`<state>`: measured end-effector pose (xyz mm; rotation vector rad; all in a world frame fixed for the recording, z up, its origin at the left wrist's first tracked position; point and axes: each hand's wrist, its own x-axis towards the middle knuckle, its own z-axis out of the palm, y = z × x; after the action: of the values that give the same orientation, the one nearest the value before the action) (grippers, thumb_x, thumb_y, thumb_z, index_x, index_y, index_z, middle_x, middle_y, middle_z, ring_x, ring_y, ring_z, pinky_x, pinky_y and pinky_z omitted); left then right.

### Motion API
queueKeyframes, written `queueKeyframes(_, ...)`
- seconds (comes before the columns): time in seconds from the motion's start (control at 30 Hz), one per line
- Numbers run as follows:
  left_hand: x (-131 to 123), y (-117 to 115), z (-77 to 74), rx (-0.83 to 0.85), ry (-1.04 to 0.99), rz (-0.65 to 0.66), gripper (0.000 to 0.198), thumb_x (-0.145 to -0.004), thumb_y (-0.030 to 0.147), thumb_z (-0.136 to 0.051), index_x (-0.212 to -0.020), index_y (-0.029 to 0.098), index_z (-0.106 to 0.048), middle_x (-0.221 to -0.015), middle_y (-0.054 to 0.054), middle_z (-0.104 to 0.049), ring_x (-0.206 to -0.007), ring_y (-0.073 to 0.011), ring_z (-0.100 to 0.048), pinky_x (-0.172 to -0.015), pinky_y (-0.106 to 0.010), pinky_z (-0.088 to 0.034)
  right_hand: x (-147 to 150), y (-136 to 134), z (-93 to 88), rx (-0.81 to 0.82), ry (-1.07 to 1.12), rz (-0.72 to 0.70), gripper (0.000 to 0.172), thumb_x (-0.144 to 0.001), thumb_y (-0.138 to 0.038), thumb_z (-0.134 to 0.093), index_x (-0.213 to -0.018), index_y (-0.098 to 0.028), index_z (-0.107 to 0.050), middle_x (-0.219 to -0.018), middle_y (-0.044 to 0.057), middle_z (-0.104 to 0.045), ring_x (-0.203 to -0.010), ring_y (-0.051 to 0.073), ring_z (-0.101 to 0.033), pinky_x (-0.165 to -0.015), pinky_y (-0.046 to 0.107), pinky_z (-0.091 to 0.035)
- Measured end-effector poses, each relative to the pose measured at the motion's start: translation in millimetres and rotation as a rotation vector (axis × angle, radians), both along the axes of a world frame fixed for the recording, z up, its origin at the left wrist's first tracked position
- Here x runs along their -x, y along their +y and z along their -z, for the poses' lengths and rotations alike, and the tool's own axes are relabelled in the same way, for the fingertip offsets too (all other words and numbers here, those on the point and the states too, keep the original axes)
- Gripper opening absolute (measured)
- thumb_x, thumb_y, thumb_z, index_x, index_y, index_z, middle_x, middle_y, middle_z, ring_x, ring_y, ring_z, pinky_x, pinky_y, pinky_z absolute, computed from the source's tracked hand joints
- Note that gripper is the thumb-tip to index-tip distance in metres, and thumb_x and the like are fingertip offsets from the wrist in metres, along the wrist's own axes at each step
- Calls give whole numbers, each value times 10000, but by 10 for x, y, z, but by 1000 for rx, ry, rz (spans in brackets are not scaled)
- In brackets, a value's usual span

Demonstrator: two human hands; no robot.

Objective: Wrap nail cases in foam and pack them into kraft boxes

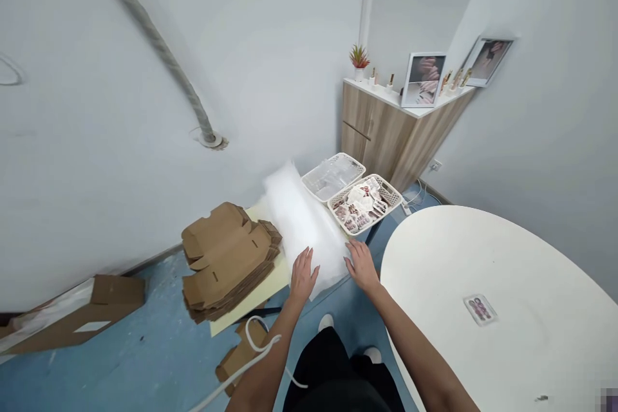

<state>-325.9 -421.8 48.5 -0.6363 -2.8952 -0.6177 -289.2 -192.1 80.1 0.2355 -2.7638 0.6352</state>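
While the open left hand (304, 275) and right hand (362, 265) rest on white padding (302, 222), neither grips it; flat cardboard blanks (226, 257) lie just beside.

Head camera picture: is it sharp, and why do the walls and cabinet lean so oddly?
In the head view, wide-angle distortion makes the walls and wooden cabinet lean; lighting is soft and even, without harsh glare; the white padding looks soft-edged, elsewhere fairly sharp.

Head-worn view, angled forward and down
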Motion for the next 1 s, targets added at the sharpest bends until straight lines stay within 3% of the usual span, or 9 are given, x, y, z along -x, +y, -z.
queueKeyframes(0.13, 189, -365, 180, 138, -72, 90, 521, -934, 277, -413, -1438, 150, -377, -1525, -137, -379, -1416, -265, -337, -1152, -507, -276, 225, -473, 55, -40, -62, -123, 429, -946, -214, -399, -1363, -185, -497, -1368, 120, -553, -1314, 271, -427, -1143, 544, -249)
queueKeyframes(0.33, 400, -525, 209, 195, -96, 212, 468, -882, 92, -382, -1320, 175, -523, -1435, -110, -511, -1322, -207, -484, -1129, -436, -344, 413, -770, 201, -101, -198, -188, 439, -906, -241, -505, -1340, -192, -542, -1357, 104, -579, -1316, 288, -436, -1156, 566, -209)
queueKeyframes(0.47, 543, -516, 74, 143, -125, 187, 351, -901, 74, -366, -1110, 187, -626, -1229, -102, -666, -1139, -191, -630, -982, -350, -484, 520, -848, 221, -125, -218, -192, 504, -873, -306, -581, -1363, -203, -525, -1382, 116, -558, -1346, 313, -406, -1154, 612, -159)
queueKeyframes(0.63, 671, -471, -315, 66, -98, 104, 307, -958, 169, -337, -1058, 212, -624, -906, -46, -725, -835, -185, -698, -720, -281, -539, 728, -913, 44, -154, -166, -100, 427, -867, -115, -506, -1266, -229, -606, -1348, 114, -587, -1342, 307, -417, -1140, 639, -164)
queueKeyframes(0.77, 706, -312, -615, -73, 16, 89, 344, -984, 256, -329, -1186, 230, -606, -978, -58, -739, -831, -180, -703, -727, -273, -545, 849, -744, -168, -125, -94, 7, 449, -822, -51, -513, -1220, -223, -630, -1376, 129, -554, -1350, 314, -399, -1112, 629, -256)
queueKeyframes(0.87, 633, -72, -767, -163, 53, 175, 383, -997, 284, -307, -1262, 240, -579, -1078, -60, -728, -905, -184, -702, -783, -290, -557, 805, -436, -295, -102, -18, 7, 502, -769, -3, -523, -1217, -202, -631, -1395, 127, -535, -1368, 296, -372, -1110, 564, -323)
queueKeyframes(1.0, 375, 376, -851, -195, 42, 353, 408, -1006, 280, -282, -1293, 229, -567, -1036, -66, -732, -893, -185, -699, -810, -305, -560, 454, 110, -418, -153, 72, 87, 459, -783, 18, -474, -1122, -220, -672, -1372, 79, -567, -1412, 276, -303, -1148, 596, -232)
